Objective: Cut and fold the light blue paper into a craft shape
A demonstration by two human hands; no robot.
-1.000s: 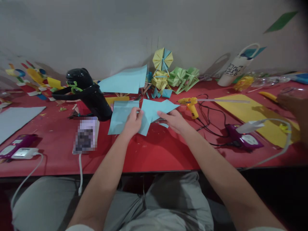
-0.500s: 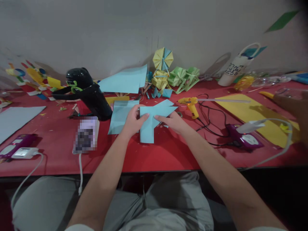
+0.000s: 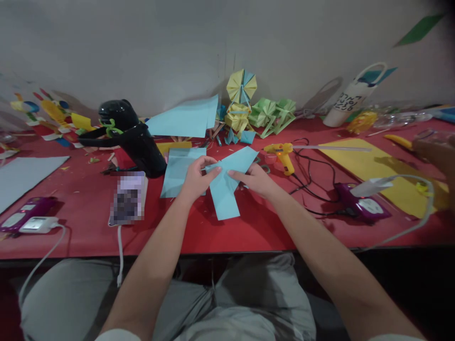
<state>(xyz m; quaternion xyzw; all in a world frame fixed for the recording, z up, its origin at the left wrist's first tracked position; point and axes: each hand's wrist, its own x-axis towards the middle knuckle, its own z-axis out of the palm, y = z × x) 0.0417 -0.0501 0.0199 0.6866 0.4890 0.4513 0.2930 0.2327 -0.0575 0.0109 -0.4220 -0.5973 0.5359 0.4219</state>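
Note:
Between my two hands is a folded sheet of light blue paper [image 3: 224,196], one strip hanging toward me and another part slanting up to the right. My left hand [image 3: 197,177] pinches its left corner, thumb on top. On the right edge, my right hand [image 3: 259,179] grips the fold with its thumb over the front; its other fingers are behind the paper. A flat light blue sheet [image 3: 177,171] lies on the table beside my left hand. Right of my right hand rests a yellow glue gun [image 3: 283,154].
The red table [image 3: 220,239] also bears a black tumbler [image 3: 142,149], a phone [image 3: 128,199], yellow and green paper ornaments [image 3: 241,102], a yellow sheet [image 3: 377,175], a white bottle [image 3: 343,106] and purple power strips [image 3: 362,201] with trailing cables. Larger blue paper [image 3: 185,118] stands toward the wall.
The folded blue paper has turned in my hands; its lower strip has swung to the right and now hangs at a slant. Both hands keep their grip in nearly the same place.

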